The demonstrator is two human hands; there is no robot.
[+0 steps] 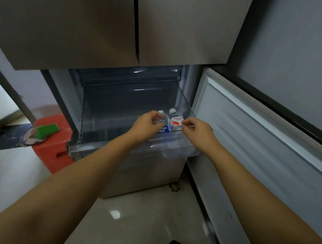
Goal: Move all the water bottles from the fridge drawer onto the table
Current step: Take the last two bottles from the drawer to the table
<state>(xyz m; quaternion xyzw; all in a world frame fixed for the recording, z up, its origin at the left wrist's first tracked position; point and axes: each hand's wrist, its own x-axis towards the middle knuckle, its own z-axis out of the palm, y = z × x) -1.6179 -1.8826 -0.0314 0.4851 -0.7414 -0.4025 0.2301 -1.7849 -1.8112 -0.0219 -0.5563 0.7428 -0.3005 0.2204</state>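
- Fridge drawer (102, 114): clear plastic, pulled out toward the viewer, open on top; its left and middle parts are bare.
- Two water bottles, clear with pale caps, lying side by side in the drawer's near right corner, long axes running near to far, caps pointing far.
- Blue-label bottle (163, 125): the left one of the pair.
- Red-label bottle (176, 120): the right one, just beside the drawer's right wall.
- Left hand (146, 124): fingers curled round the blue-label bottle.
- Right hand (196, 129): fingers curled at the red-label bottle; whether they grip it cannot be told.
- Fridge door (253, 134): swung open on the right, close beside the drawer.
- Red stool (51, 150): on the floor, left of the drawer.
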